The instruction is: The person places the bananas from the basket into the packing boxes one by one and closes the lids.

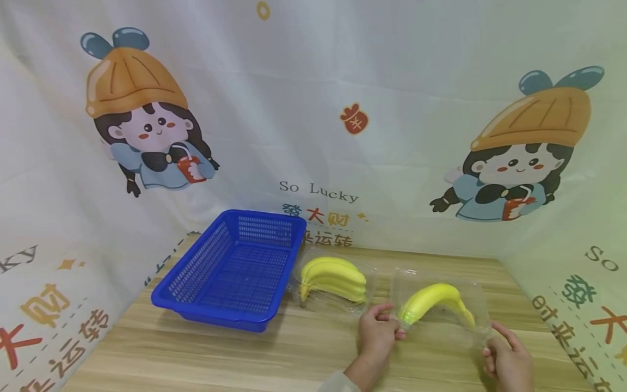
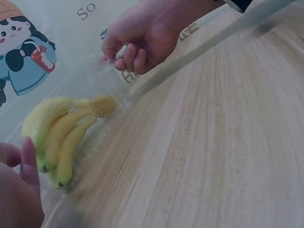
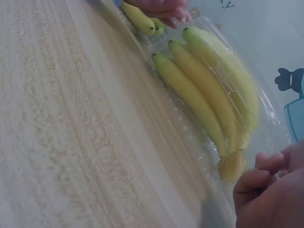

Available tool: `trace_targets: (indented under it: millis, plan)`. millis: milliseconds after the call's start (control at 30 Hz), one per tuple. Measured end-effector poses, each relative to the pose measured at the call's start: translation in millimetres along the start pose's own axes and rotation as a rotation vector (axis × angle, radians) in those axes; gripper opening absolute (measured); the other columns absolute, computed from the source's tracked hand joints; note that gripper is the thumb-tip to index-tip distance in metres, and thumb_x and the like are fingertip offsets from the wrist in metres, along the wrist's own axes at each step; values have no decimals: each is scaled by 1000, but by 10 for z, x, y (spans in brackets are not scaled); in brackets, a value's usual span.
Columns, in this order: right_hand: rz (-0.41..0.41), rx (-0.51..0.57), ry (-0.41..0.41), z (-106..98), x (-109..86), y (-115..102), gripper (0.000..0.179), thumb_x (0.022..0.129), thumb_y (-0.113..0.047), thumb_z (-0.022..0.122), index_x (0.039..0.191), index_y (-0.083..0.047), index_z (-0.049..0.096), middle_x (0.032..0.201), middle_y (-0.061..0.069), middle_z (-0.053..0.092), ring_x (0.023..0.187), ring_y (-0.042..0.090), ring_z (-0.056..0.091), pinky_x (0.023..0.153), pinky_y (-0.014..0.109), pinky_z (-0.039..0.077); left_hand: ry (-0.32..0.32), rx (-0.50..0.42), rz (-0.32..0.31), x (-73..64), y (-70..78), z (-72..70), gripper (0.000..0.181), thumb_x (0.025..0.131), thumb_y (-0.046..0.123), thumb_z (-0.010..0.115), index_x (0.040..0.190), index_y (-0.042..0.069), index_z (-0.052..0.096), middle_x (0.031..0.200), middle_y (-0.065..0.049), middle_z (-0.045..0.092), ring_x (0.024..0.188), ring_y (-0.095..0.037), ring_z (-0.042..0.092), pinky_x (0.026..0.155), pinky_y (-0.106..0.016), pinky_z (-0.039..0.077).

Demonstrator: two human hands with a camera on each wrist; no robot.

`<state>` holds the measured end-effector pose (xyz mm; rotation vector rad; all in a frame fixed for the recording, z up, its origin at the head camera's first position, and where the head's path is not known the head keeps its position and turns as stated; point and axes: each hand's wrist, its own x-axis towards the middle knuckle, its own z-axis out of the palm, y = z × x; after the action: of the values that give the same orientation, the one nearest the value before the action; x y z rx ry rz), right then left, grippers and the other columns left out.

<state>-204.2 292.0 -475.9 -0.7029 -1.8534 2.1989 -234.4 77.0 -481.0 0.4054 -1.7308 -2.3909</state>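
Note:
A bunch of bananas (image 1: 437,298) lies inside a clear plastic bag (image 1: 482,296) on the right side of the table. My left hand (image 1: 378,335) pinches the bag's near left corner, its thumb (image 2: 29,159) beside the banana tips in the left wrist view. At the near right corner, by the stem end (image 3: 232,165), my right hand (image 1: 509,354) grips the plastic between thumb and curled fingers. Between the blue basket and my left hand lies a second bunch of bananas (image 1: 335,275), also in clear plastic.
A blue plastic basket (image 1: 280,314) with mesh sides stands on the left of the wooden table (image 1: 196,356). Printed cloth (image 1: 406,179) hangs behind the table and along both sides, close to its edges.

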Motion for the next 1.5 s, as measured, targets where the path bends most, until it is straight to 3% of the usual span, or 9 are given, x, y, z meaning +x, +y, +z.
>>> trace_targets:
  millis: [233, 433, 700, 867, 1100, 1333, 1500]
  plan:
    - [-7, 10, -19, -27, 16, -14, 45, 90, 2, 45, 89, -39, 62, 55, 2, 55, 40, 9, 42, 37, 24, 38, -36, 80, 2, 2, 27, -24, 43, 65, -18, 60, 101, 2, 71, 77, -4, 54, 55, -11, 55, 55, -29, 55]
    - [-29, -18, -47, -57, 26, -15, 50, 91, 2, 46, 82, -44, 64, 56, 1, 55, 43, 10, 46, 40, 23, 40, -57, 32, -5, 11, 42, -23, 39, 68, -19, 62, 103, -2, 69, 78, -5, 54, 61, -12, 56, 62, -30, 57]
    - [-7, 58, -76, -69, 53, -24, 54, 90, 6, 46, 79, -43, 67, 56, 3, 55, 43, 7, 41, 38, 22, 35, -104, -56, 1, 9, 38, -36, 39, 69, -23, 60, 104, -8, 67, 77, -6, 49, 57, -12, 56, 59, -29, 57]
    - [15, 108, -43, -57, 68, -18, 53, 89, 7, 46, 80, -40, 68, 55, 4, 55, 41, 7, 37, 36, 23, 31, -111, -61, 3, 7, 36, -32, 38, 69, -24, 61, 104, -9, 67, 75, -5, 48, 54, -12, 57, 56, -29, 57]
    - [-1, 127, -20, -47, 64, -24, 50, 91, 6, 45, 86, -38, 67, 56, 3, 55, 43, 7, 41, 36, 22, 34, -138, -38, 5, -1, 53, -33, 36, 72, -22, 64, 104, -8, 66, 74, -6, 50, 55, -12, 59, 57, -29, 58]
    - [-50, -39, -4, -83, 74, -34, 44, 96, -4, 47, 85, -44, 62, 59, 0, 57, 45, 8, 48, 40, 22, 42, -187, 45, 28, -20, 71, -53, 35, 74, -17, 64, 107, -4, 66, 79, -7, 52, 60, -15, 60, 61, -30, 58]
    - [-98, -215, 25, -109, 86, -42, 26, 98, -11, 50, 103, -35, 59, 64, -6, 59, 52, 8, 56, 45, 23, 47, -213, 93, 45, -34, 89, -88, 36, 75, -15, 62, 109, -2, 66, 82, -7, 54, 62, -15, 60, 61, -29, 58]
